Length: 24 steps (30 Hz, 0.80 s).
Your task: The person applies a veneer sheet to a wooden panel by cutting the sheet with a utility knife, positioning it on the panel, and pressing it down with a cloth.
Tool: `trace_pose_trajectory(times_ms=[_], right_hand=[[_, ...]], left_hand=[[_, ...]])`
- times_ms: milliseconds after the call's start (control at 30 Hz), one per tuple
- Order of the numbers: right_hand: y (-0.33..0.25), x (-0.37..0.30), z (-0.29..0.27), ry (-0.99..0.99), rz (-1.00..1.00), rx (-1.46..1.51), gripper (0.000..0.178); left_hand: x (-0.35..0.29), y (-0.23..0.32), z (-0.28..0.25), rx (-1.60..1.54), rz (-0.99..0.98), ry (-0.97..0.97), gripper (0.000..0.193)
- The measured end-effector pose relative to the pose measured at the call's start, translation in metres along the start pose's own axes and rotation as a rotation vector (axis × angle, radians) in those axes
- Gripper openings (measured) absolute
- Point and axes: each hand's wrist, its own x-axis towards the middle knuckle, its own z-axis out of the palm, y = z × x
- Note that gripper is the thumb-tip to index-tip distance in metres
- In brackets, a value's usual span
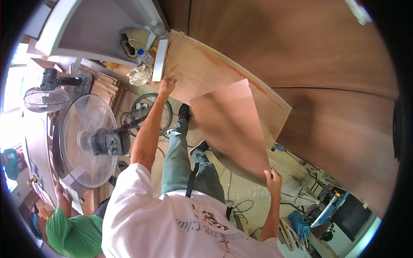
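Lining the far side, brown wooden panels (301, 47) stood behind a pale plywood desk (193, 56), while a floor fan (88, 142) with a broad round cage crowded the person's left forearm and a co-worker in green (73, 230) was beyond it. Over the near edge of the desk, a thin reddish-brown wood sheet (228, 124) slanted in midair, its long axis running from the far left toward the near right. The square-cut far end pointed away over the desktop, though whether it touched could not be told; the near end curved to a corner. At that corner, the fingers of the right hand (273, 178) pinched the sheet. The left hand (167, 84), apart from the sheet, had its fingers curled beside a white strip (160, 60); whether they held anything could not be told. A blue-capped bottle (145, 56) stood just left of the strip.
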Motion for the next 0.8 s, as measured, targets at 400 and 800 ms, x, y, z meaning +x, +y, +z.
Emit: trace_pose_trajectory(times_ms=[400,800], right_hand=[[-0.018,0.107,0.048,-0.207,0.18,0.073,0.031],[-0.044,0.199,0.037,-0.377,0.236,0.04,0.02]], left_hand=[[0.115,-0.075,-0.014,0.827,0.023,0.236,0.084],[0.068,-0.046,0.031,0.559,0.199,0.286,0.058]])
